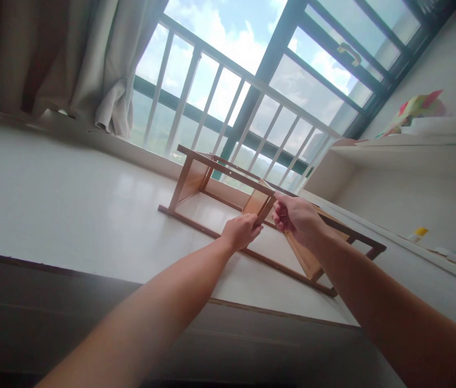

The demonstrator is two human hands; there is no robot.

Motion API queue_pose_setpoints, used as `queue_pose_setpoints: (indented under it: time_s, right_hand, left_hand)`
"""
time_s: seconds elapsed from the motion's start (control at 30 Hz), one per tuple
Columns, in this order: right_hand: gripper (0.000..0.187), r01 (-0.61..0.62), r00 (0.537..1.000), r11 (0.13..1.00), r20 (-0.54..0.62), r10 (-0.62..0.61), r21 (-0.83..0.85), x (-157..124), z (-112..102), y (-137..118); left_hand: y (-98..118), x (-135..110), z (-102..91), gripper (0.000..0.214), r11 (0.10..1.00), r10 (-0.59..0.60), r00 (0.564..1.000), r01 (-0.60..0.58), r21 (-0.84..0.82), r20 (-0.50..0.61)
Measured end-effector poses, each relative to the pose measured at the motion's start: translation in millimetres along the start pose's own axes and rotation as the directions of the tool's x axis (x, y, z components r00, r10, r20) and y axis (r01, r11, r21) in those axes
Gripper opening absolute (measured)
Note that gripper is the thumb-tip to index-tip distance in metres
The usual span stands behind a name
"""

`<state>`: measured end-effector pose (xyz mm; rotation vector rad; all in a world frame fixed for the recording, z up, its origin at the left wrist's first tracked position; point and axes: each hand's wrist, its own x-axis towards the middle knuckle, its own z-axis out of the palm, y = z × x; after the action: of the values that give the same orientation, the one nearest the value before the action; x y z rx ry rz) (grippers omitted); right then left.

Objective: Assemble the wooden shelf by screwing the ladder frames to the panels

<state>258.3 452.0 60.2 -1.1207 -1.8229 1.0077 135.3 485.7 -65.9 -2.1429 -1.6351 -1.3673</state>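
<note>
A brown wooden shelf rack [183,178] lies on its side on a white surface, its frame rails and panels facing me. My left hand [241,231] is closed around the edge of its middle shelf panel [255,203]. Beside it, my right hand [295,215] is closed in a pinch at the upper rail, where the middle shelf meets it. Whatever those pinched fingers hold, if anything, is too small to make out. Behind my right wrist, another slanted panel [303,256] sits near the rack's right end.
The white ledge [90,183] drops off at its front edge. Behind the rack stand a white railing [207,102] and window. Grey curtains [110,64] hang at the left. On the right, a white shelf unit [406,167] holds a yellow-capped item [419,233] and a colourful bundle [418,110].
</note>
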Motion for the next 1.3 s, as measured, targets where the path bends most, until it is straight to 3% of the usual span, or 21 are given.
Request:
queue_pose_setpoints:
  time_s: [0.07, 0.1, 0.17, 0.23, 0.33, 0.5, 0.63, 0.77, 0.83, 0.97, 1.03, 1.13, 1.3]
  right_hand:
    - [0.051, 0.118, 0.992, 0.970, -0.017, -0.124, -0.211, 1, -5, 4]
    - [0.055, 0.201, 0.974, 0.911, -0.026, -0.225, -0.361, 2, -8, 5]
    - [0.060, 0.320, 0.895, 0.669, -0.019, -0.446, -0.671, 3, -16, 7]
    - [0.059, 0.313, 0.791, 0.385, 0.014, -0.611, -0.868, 3, -23, 6]
    - [0.053, 0.228, 0.689, 0.135, 0.062, -0.723, -0.964, 4, -31, 4]
    - [0.050, 0.238, 0.574, -0.082, 0.208, -0.792, -0.968, 10, -40, 5]
    - [0.048, 0.276, 0.516, -0.154, 0.281, -0.809, -0.949, 14, -48, 6]
    - [0.049, 0.296, 0.510, -0.191, 0.324, -0.797, -0.936, 14, -49, 7]
    - [0.053, 0.280, 0.534, -0.153, 0.286, -0.796, -0.948, 14, -45, 8]
    - [0.057, 0.254, 0.631, 0.027, 0.145, -0.762, -0.967, 12, -33, 11]
    - [0.057, 0.269, 0.664, 0.058, 0.142, -0.734, -0.961, 10, -29, 10]
    - [0.052, 0.291, 0.672, 0.009, 0.198, -0.713, -0.957, 3, -26, 7]
    - [0.038, 0.271, 0.643, -0.143, 0.289, -0.710, -0.952, -7, -28, 1]
  left_hand:
    - [0, 0, -0.3, 0.025, 1.000, -0.007, 1.000, 0.007, -0.015, 0.005]
    - [0, 0, -0.5, 0.025, 1.000, -0.012, 1.000, 0.012, -0.020, 0.008]
    - [1, 0, -1.2, 0.025, 0.999, -0.022, 1.000, 0.023, -0.022, 0.018]
    - [1, 0, -1.7, 0.025, 0.999, -0.027, 0.999, 0.028, -0.018, 0.021]
    - [1, 0, -1.0, 0.025, 0.999, -0.029, 0.999, 0.029, -0.013, 0.017]
    - [-3, 0, 2.6, 0.026, 1.000, -0.009, 1.000, 0.009, -0.007, 0.010]
    - [-4, 1, 3.9, 0.028, 1.000, -0.010, 1.000, 0.010, 0.018, 0.011]
    - [-4, 0, 4.5, 0.029, 1.000, -0.016, 1.000, 0.016, 0.024, 0.008]
    - [-4, 0, 5.1, 0.029, 1.000, -0.008, 1.000, 0.008, 0.027, -0.003]
    - [-3, -1, 5.1, 0.028, 1.000, -0.005, 1.000, 0.005, 0.027, -0.002]
    - [-3, 0, 3.8, 0.028, 1.000, -0.018, 1.000, 0.018, 0.021, 0.011]
    - [-1, 0, 1.6, 0.028, 0.999, -0.033, 0.999, 0.032, 0.012, 0.030]
    - [0, 0, 0.5, 0.028, 0.999, -0.040, 0.999, 0.040, 0.020, 0.028]
